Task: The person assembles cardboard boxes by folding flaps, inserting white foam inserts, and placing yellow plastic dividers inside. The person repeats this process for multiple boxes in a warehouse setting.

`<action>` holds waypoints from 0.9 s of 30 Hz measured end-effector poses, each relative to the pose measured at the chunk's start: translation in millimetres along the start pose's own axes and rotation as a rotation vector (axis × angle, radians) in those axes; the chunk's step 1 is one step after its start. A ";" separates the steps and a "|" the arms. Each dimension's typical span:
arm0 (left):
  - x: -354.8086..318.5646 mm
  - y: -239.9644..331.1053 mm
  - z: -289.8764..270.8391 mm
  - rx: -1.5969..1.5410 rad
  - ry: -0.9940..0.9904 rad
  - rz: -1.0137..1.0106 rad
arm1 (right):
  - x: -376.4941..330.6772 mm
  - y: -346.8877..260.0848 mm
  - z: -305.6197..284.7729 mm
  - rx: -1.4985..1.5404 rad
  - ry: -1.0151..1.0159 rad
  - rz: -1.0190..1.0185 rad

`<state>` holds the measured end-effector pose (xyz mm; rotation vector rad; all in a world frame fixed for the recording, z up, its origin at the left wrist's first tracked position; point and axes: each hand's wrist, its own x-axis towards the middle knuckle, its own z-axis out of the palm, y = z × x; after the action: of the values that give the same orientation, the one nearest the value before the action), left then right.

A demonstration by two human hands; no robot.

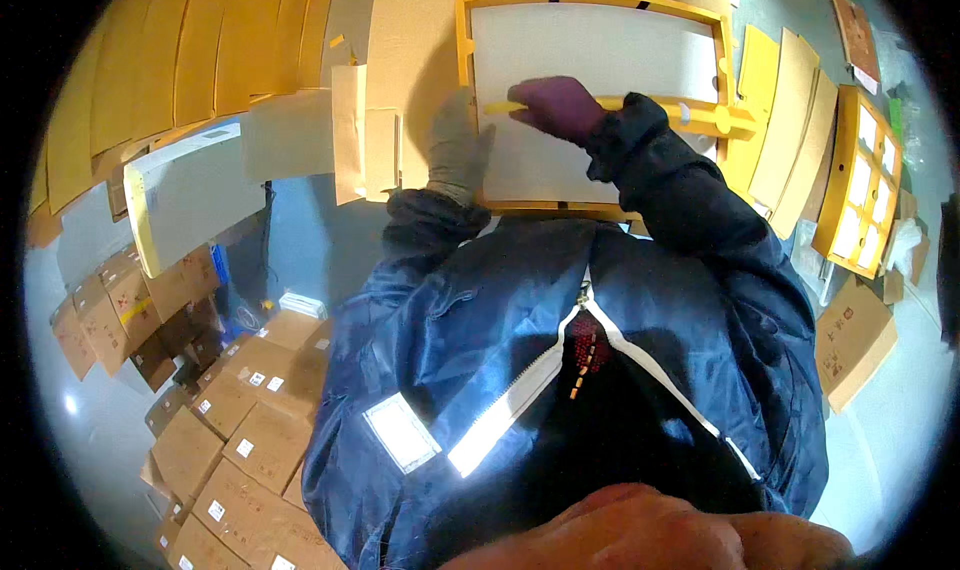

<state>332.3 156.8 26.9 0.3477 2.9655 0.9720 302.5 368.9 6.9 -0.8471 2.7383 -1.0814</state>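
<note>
Roughly midway, judging by layout: white panel (600, 90) already seated in yellow frame (590, 0) at upper centre, yellow crossbar strip (650, 105) lying across it, not clearly fixed yet. Right hand (555, 105) fisted, curled down onto strip's left end, forearm reaching up from right. Left hand (458, 150), gloved, fingers flat and together, pressed against panel's left edge. 1 gridded yellow frame (860, 185) at right, cardboard boxes (230, 420) lower left.

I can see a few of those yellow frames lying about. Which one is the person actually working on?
The large yellow frame around a white panel, straight ahead. The left hand rests on its left edge and the right hand holds a yellow strip across it. The gridded frame at right lies untouched.
</note>
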 end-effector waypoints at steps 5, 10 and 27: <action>8.6 -21.9 39.5 -0.007 -0.218 -0.408 | 17.3 34.9 23.0 -0.108 -0.107 0.049; 0.5 -33.3 37.1 0.048 -0.194 -0.396 | 26.2 20.5 32.3 -0.139 -0.122 0.056; 34.8 91.7 28.9 0.107 0.032 0.148 | -85.5 -5.1 -92.2 -0.059 0.325 0.197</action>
<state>319.6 252.9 59.5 0.5664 3.0650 0.8390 352.6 466.5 68.5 -0.4245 3.0476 -1.1943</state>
